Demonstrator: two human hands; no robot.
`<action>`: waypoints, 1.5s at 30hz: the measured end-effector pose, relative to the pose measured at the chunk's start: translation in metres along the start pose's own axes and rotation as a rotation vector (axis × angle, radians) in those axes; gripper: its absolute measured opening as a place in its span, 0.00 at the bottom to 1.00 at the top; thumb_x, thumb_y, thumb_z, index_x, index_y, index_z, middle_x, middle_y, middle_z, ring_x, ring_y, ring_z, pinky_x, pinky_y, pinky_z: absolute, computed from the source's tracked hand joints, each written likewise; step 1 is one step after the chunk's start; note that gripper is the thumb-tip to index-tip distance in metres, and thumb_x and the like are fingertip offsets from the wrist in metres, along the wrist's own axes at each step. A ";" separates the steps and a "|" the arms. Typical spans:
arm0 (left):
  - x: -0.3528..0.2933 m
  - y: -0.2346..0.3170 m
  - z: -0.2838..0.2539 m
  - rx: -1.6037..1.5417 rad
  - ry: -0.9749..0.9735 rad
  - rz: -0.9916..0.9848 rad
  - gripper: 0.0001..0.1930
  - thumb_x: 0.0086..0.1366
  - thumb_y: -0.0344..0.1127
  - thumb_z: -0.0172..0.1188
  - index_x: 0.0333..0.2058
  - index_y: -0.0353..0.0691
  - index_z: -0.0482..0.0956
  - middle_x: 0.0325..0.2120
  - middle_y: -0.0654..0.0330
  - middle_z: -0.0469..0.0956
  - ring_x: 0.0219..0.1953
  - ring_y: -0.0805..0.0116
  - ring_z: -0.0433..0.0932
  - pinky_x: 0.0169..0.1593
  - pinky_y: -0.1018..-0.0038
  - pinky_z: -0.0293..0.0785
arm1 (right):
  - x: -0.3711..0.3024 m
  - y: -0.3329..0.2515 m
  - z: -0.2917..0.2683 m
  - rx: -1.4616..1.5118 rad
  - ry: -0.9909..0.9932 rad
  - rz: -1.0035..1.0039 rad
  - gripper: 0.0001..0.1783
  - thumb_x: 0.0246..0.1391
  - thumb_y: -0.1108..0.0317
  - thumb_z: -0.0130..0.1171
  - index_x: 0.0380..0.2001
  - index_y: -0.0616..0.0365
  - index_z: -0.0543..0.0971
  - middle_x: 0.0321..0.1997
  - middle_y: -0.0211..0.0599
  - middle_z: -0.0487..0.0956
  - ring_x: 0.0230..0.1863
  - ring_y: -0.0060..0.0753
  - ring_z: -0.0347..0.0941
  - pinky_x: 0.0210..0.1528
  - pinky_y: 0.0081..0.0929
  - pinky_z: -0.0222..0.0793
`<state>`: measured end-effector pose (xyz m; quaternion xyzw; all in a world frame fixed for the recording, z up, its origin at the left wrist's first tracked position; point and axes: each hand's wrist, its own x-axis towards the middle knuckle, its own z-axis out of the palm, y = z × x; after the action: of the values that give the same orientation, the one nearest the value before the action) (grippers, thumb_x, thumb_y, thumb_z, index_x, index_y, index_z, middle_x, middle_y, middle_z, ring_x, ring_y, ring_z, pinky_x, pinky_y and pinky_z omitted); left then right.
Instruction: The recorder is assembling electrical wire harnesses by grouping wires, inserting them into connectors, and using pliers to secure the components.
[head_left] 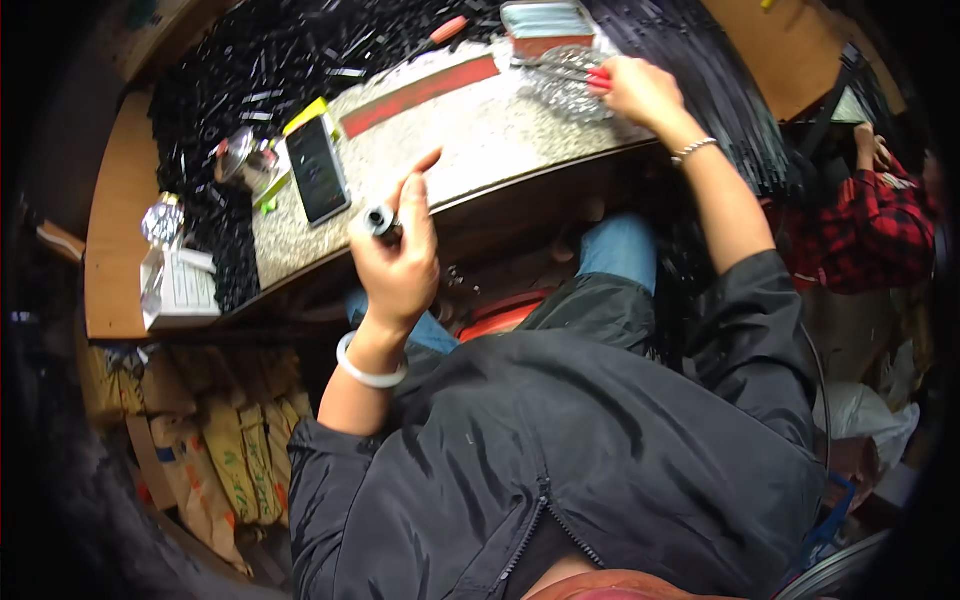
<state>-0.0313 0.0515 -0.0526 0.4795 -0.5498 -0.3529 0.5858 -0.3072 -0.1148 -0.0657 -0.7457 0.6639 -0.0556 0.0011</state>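
Note:
My left hand [403, 262] is raised over the near edge of the table, closed around a short black cylinder [381, 224] with a silvery ringed end that points up. What the cylinder belongs to is hidden in the fist. Toward the back right, my right hand [646, 95] grips a slim metal tool with red handles [599, 80]; its exact kind is hard to make out. The metal part reaches left over a heap of small shiny clear pieces [572, 98]. Just behind that heap sits a red-sided box [548, 25] with pale blue contents.
A phone [318, 170] lies on the pale speckled tabletop [470, 140], beside a red strip [420, 95]. Piles of black strips [240, 80] cover the back and left. A white box [182, 285] stands far left. Another person in a checked sleeve [870, 225] sits at right.

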 end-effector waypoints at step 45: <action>-0.007 0.006 0.018 -0.113 -0.083 0.158 0.13 0.64 0.33 0.56 0.44 0.31 0.78 0.21 0.64 0.73 0.25 0.82 0.68 0.28 0.81 0.67 | -0.130 -0.144 -0.040 0.879 0.742 -0.888 0.11 0.37 0.68 0.68 0.26 0.58 0.78 0.23 0.35 0.77 0.23 0.36 0.75 0.26 0.27 0.69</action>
<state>-0.0510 0.0568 -0.0498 0.3860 -0.5887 -0.3557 0.6147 -0.1829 0.0336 -0.0253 -0.8077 0.1715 -0.5616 0.0528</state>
